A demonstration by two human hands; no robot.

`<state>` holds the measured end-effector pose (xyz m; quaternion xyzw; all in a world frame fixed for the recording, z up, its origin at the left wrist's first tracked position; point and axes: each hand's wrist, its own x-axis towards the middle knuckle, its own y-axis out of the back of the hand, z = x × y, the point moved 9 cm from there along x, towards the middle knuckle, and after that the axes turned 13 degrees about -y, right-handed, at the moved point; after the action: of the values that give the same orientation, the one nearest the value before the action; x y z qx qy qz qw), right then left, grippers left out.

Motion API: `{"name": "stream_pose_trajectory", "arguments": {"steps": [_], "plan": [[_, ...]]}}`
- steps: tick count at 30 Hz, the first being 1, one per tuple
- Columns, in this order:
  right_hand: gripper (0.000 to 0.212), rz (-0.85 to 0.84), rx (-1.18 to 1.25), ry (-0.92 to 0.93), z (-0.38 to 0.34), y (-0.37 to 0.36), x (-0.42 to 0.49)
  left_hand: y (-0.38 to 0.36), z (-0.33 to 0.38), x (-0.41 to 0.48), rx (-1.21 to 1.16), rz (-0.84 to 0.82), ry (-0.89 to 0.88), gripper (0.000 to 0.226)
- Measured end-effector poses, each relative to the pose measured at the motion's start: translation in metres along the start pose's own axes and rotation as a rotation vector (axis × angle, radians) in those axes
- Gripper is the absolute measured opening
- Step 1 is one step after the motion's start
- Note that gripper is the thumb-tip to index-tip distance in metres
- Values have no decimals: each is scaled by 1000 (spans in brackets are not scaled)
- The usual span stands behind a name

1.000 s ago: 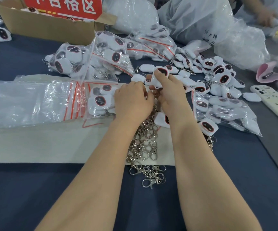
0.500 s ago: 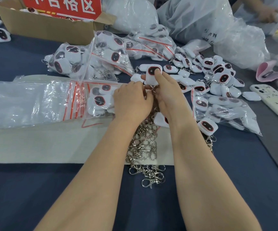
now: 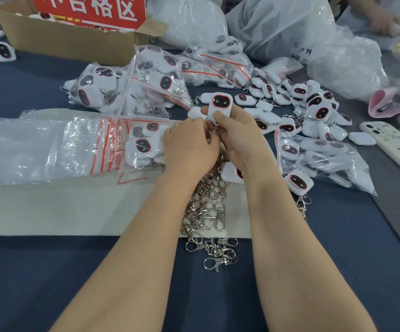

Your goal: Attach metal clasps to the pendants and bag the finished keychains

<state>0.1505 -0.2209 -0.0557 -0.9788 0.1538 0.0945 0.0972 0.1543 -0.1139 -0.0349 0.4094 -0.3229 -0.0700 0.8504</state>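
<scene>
The right hand [image 3: 239, 137] pinches one white pendant [image 3: 219, 104] by its lower end. The thumb lies on the front and the fingers behind, and the dark, red-rimmed face points up toward the camera. It is held just above the counter [image 3: 50, 283], beyond the heap of metal clasps [image 3: 206, 212]. The left hand [image 3: 189, 144] is curled close against the pendant's bottom edge. Its fingertips are hidden, so whether it has a clasp in them cannot be told.

The step looks to be hooking a clasp onto the pendant's small loop. To do it well, the right hand should keep the pendant steady with the loop turned toward the left fingers. The left hand then needs to press the clasp's gate fully open and let it snap closed before the keychain goes into a bag.

The counter is covered in dark blue cloth, with a cream sheet [image 3: 50, 207] under the work. Empty bags [image 3: 38, 144] lie to the left, and filled bags [image 3: 132, 85] lie behind and to the right. Loose pendants [image 3: 314, 104] are piled at the far right, near a phone [image 3: 395, 147]. A cardboard box [image 3: 69, 41] with a red sign [image 3: 91, 8] stands at the back beside large plastic sacks [image 3: 290, 27]. Another person's hand [image 3: 383, 22] shows at the top right.
</scene>
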Motion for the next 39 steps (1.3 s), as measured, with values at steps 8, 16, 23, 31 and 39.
{"name": "stream_pose_trajectory", "arguments": {"steps": [8,16,23,31,39], "plan": [[12,164,-130,3,-11,12,1,-6,0,2,39,-108,2,32],[15,299,-382,9,-38,24,-13,29,-5,9,-70,52,112,30],[10,29,-707,-73,-26,-12,-18,50,-3,6,-415,257,185,24],[23,-284,-238,-123,-11,-42,-22,52,-1,10,-347,298,140,22],[32,-256,-424,23,-19,-55,-33,62,2,10,-365,357,113,21]]}}
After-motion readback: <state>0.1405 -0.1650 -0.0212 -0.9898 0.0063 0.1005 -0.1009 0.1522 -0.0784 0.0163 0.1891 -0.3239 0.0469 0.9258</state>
